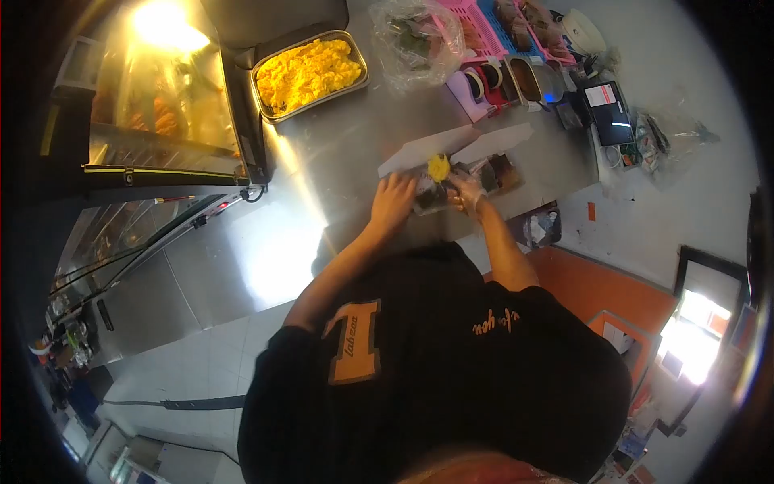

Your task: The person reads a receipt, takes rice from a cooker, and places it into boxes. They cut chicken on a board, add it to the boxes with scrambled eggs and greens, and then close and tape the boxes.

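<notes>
At the counter's upper middle, a yellow food clump [439, 168] rests on a dark item [427, 195] in a clear wrapper or tray. My left hand [394, 200] lies against the left edge of that item, its fingers side by side. Wearing a clear glove, my right hand [468, 192] touches its right side, with the fingers bent; what they hold is too small to make out. A second dark and brown item [501, 174] lies just right of my right hand. Behind both items stand white card flaps [427, 152].
A metal tray of yellow food [309, 74] stands at the counter's back left, beside a lit display case [161, 105]. Along the back right are a plastic bag [415, 40], pink baskets [476, 28], small containers [526, 79] and a dark tablet [609, 113].
</notes>
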`<state>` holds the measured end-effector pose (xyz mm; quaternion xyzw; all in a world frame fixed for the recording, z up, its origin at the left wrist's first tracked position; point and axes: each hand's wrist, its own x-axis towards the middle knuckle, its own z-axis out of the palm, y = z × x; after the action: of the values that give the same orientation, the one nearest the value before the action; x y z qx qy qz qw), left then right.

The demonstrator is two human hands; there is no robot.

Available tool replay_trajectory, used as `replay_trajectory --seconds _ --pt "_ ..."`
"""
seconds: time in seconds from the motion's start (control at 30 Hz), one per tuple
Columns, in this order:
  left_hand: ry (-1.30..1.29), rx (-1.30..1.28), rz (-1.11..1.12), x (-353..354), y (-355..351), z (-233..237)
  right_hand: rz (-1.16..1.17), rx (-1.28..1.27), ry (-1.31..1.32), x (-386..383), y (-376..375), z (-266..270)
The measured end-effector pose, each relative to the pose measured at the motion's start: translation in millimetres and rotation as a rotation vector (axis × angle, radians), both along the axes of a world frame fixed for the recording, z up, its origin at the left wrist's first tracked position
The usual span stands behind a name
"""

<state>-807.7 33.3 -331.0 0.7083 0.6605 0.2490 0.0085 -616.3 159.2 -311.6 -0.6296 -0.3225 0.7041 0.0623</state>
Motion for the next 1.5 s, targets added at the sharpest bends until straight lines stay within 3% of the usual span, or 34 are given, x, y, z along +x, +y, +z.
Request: replay_trajectory --seconds 0.07,0.2,0.3,0.4,0.5,0.57,0.63,0.83,0.93,1.07,1.13,1.23,1.3,1.37,1.43,1.5 --pt "0.070 -0.079 -0.028 17 33 -28 -0.060 -0.072 0.151 13 -2 -13" --pt "0.116 -0.383 -0.121 20 48 -13 -0.120 -0.094 0.277 25 -10 -30" --pt "0.017 -0.325 -0.074 20 45 -12 -0.170 -0.081 0.210 18 -8 -33" --pt "0.020 -0.505 -0.112 18 34 3 -0.014 0.251 -0.133 10 -3 -75" --pt "-0.036 -0.417 -0.050 22 18 -11 0.502 1.307 -0.788 -3 -24 -114" --pt "-0.042 -0.341 -0.005 23 13 -22 0.715 1.049 -0.799 -10 -27 -119" --pt "-0.077 -0.256 0.048 24 6 -21 0.870 0.674 -0.782 -42 -38 -40" --pt "-0.270 -0.084 0.110 19 -26 7 0.608 1.206 -0.568 -7 -49 -86" --pt "-0.379 -0.062 0.150 3 -46 2 0.535 0.993 -0.395 -11 -45 -43" --pt "-0.461 -0.033 0.301 -28 -63 -17 0.628 1.012 -0.476 -5 -48 -35" --pt "-0.563 -0.006 0.396 -54 -63 -18 0.589 1.084 -0.386 1 -51 -40" --pt "-0.784 0.055 0.548 -108 -55 -9 0.518 1.409 -0.105 -34 -47 25" --pt "-0.999 0.119 0.699 -135 -44 -11 0.276 1.111 0.119 -62 -44 51" --pt "-1.188 0.172 0.789 -171 -26 -26 0.287 1.441 -0.055 -104 -27 71" --pt "-1.414 0.255 0.856 -207 1 -47 0.405 1.187 0.064 -179 0 109" --pt "-1.524 0.262 0.948 -226 26 -55 0.567 1.222 0.092 -249 18 115"
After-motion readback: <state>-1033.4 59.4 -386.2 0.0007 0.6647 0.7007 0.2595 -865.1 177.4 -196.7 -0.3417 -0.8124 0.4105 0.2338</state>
